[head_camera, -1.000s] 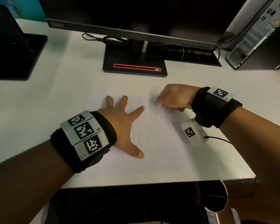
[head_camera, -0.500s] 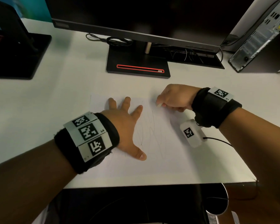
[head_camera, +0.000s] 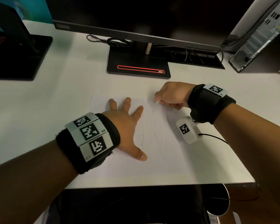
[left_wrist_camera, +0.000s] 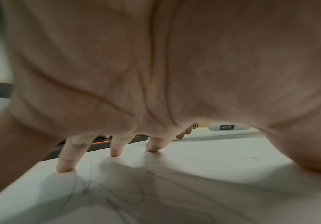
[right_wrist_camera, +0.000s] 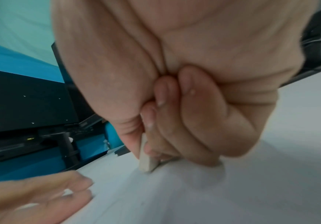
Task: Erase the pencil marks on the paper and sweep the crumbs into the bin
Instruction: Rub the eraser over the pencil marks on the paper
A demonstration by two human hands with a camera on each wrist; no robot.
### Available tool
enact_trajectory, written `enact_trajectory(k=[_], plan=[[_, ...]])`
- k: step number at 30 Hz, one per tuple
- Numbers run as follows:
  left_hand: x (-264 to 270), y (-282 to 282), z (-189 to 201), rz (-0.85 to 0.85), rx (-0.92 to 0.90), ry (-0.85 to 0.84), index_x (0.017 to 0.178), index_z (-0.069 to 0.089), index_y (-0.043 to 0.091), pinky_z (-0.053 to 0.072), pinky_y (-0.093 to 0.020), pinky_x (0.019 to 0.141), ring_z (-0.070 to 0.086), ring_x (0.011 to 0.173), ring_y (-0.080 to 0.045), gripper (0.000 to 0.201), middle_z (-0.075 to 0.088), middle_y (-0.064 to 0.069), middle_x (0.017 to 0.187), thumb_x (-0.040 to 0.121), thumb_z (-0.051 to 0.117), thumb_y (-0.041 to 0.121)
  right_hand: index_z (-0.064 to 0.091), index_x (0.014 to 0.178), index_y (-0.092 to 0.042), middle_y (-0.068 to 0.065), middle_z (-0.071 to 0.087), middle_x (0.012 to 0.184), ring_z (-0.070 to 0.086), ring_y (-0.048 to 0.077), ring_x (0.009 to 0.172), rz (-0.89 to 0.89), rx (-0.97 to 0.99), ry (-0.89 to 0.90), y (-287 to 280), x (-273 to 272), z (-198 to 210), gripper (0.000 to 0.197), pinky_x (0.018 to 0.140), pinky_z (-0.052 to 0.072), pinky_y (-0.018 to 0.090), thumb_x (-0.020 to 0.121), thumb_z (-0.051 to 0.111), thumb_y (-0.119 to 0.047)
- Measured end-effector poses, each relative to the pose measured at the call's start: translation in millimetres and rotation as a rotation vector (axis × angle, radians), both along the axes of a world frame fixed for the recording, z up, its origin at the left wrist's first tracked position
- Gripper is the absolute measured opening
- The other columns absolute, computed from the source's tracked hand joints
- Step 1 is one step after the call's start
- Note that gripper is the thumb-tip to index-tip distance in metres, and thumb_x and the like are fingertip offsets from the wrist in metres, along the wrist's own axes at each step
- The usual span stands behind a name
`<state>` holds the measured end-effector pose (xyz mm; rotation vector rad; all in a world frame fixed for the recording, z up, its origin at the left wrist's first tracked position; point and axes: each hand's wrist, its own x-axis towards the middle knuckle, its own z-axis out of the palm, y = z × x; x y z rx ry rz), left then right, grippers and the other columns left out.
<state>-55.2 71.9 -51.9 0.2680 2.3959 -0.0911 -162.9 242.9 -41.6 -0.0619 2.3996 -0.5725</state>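
Observation:
A white sheet of paper (head_camera: 153, 160) lies on the desk with thin pencil scribbles (head_camera: 149, 131) down its middle. My left hand (head_camera: 128, 126) lies flat on the sheet's left part, fingers spread and pressing it down; in the left wrist view its fingertips (left_wrist_camera: 115, 153) touch the paper above the scribbles (left_wrist_camera: 117, 194). My right hand (head_camera: 171, 96) pinches a small pale eraser (head_camera: 156, 102) at the paper's far right part. In the right wrist view the eraser (right_wrist_camera: 146, 160) stands on edge with its tip on the paper (right_wrist_camera: 175, 197), thumb and fingers curled round it.
A monitor on a black base (head_camera: 138, 65) stands behind the paper. A second black stand (head_camera: 19, 57) is at the far left, a computer tower (head_camera: 262, 34) at the far right. A round bin (head_camera: 223, 202) shows below the desk's front right edge (head_camera: 152, 186).
Both hands stay almost where they were; the right hand with the eraser has shifted only slightly at the paper's far part. The view has drifted a little.

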Motion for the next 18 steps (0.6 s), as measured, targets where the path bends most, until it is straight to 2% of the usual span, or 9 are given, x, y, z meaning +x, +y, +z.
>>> enact_trajectory(k=[5,9,13,15,18], plan=[[-0.3,-0.1,0.3,0.005,0.000,-0.006,0.149,-0.029,0.035,0.027,-0.065,0.111,-0.024,0.142,-0.049,0.145,-0.035,-0.004,0.158,0.053,0.063,0.091,0.051,0.058,-0.017,-0.002,0.041,0.050,0.033,0.018,0.048,0.029,-0.031,-0.036,-2.6,0.7,-4.2,0.037,0.047,0.031,0.026,0.093,0.061,-0.026],[-0.2,0.2,1.7,0.003,-0.005,-0.008,0.149,-0.029,0.035,0.027,-0.064,0.112,-0.024,0.142,-0.049,0.144,-0.035,-0.005,0.158,0.054,0.063,0.091,0.054,0.064,-0.015,-0.001,0.045,0.050,0.037,0.018,0.050,-0.002,-0.001,0.023,-2.3,-2.9,-1.4,0.034,0.050,0.035,0.028,0.095,0.060,-0.027],[0.0,-0.1,0.7,0.006,0.000,-0.007,0.149,-0.030,0.035,0.028,-0.064,0.111,-0.025,0.142,-0.048,0.144,-0.035,-0.004,0.157,0.054,0.064,0.090,0.052,0.062,-0.016,-0.003,0.041,0.049,0.033,0.017,0.046,0.008,-0.064,-0.041,-4.7,0.6,-4.7,0.035,0.046,0.032,0.025,0.095,0.060,-0.025],[0.8,0.1,1.1,0.006,0.002,-0.008,0.149,-0.030,0.035,0.028,-0.065,0.111,-0.024,0.142,-0.049,0.144,-0.035,-0.004,0.158,0.054,0.064,0.090,0.053,0.064,-0.016,0.000,0.044,0.054,0.036,0.019,0.050,-0.035,-0.044,0.002,-2.4,-3.0,-1.8,0.033,0.048,0.033,0.027,0.095,0.060,-0.026],[1.5,-0.1,1.4,0.008,0.002,-0.009,0.149,-0.029,0.036,0.027,-0.065,0.111,-0.025,0.143,-0.048,0.144,-0.035,-0.004,0.158,0.054,0.064,0.090,0.055,0.067,-0.015,0.002,0.048,0.056,0.039,0.020,0.052,0.028,0.020,0.049,-3.3,2.8,-0.9,0.033,0.050,0.036,0.028,0.095,0.060,-0.030]])
